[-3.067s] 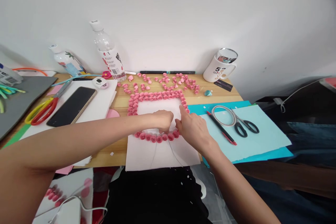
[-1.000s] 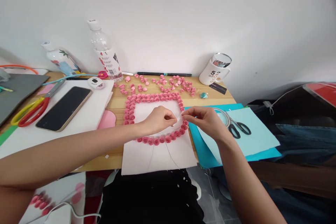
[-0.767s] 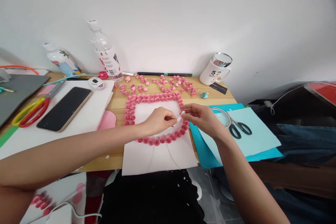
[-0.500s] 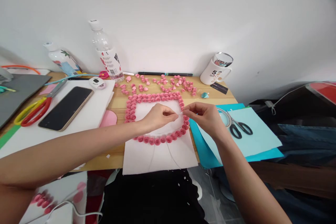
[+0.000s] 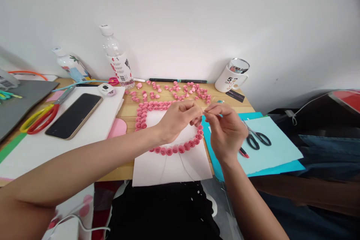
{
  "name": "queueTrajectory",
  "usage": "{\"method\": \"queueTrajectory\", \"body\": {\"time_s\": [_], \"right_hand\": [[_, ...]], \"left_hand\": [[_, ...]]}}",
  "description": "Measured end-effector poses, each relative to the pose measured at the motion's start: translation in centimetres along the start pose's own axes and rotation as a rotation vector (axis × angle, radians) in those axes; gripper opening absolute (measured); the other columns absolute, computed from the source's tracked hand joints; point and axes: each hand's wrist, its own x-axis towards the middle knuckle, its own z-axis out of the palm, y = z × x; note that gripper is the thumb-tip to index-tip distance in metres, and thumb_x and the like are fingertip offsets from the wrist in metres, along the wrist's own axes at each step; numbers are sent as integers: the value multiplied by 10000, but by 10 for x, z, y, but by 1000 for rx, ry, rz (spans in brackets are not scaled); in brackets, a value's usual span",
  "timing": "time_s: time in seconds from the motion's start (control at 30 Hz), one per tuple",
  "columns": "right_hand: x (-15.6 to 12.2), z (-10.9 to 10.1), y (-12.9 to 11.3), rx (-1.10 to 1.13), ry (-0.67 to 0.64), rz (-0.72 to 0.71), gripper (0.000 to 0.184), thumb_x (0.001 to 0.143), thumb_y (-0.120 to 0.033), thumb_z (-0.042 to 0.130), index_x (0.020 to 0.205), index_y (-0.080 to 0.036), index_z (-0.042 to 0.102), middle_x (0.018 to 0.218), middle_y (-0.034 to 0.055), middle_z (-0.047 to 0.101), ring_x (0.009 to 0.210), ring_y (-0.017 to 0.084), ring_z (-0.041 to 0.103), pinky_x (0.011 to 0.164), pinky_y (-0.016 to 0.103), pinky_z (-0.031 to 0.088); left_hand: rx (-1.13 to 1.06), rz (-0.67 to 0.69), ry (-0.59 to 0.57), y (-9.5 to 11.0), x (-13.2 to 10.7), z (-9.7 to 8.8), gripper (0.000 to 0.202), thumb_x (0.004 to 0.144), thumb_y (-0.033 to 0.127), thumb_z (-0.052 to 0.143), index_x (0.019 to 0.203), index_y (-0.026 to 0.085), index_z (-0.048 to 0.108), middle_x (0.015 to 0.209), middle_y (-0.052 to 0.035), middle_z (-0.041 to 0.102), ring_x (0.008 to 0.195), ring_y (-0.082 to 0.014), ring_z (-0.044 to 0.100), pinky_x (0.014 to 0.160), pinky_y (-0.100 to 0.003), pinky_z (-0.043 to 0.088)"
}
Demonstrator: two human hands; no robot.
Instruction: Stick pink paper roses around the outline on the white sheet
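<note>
My left hand (image 5: 182, 118) and my right hand (image 5: 226, 127) meet fingertip to fingertip above the right side of a white paper sheet (image 5: 152, 168). Both are closed in a pinch. A tiny pale bit shows where the fingertips meet, too small to name. Rolled pink paper roses (image 5: 181, 149) form an outline on the sheet, doubled along its top and left. My hands hide part of the outline's upper right. Pencil lines run down the sheet below the roses. Behind it, loose pink paper roses (image 5: 176, 87) lie scattered on the wooden table (image 5: 129, 110).
To the right, black-handled scissors (image 5: 258, 140) rest on light blue paper (image 5: 277, 146). A white mug (image 5: 229, 78) and a water bottle (image 5: 119, 63) stand by the wall. At left are a phone (image 5: 74, 116), red-and-yellow scissors (image 5: 42, 118) and a correction tape dispenser (image 5: 106, 89).
Both hands have risen and shifted right, off the sheet's middle, and their fingertips have come together. A red-tipped pen beside my right wrist is now visible.
</note>
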Motion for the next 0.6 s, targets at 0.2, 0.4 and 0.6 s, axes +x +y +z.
{"method": "queueTrajectory", "body": {"time_s": [0.2, 0.4, 0.6], "right_hand": [[7, -5, -45, -27, 167, -238, 114, 819, -165, 596, 752, -233, 535, 716, -13, 558, 738, 167, 600, 677, 355, 509], [14, -6, -56, 36, 374, -373, 148, 795, -85, 593, 753, -227, 592, 680, -33, 531, 679, 141, 576, 678, 338, 480], [15, -7, -52, -82, 413, -406, 152, 777, -85, 621, 752, -233, 601, 713, -28, 551, 742, 167, 595, 716, 365, 475]], "left_hand": [[147, 303, -106, 45, -15, 14, 215, 738, 122, 502, 548, 180, 420, 576, 45, 421, 554, -70, 396, 540, -230, 374], [49, 415, -115, 51, -13, 32, 262, 749, 106, 540, 556, 183, 380, 571, 53, 386, 529, -60, 366, 489, -219, 338], [-22, 330, -172, 37, 5, 34, 245, 781, 181, 556, 572, 180, 427, 559, 48, 403, 526, -64, 390, 477, -220, 341]]}}
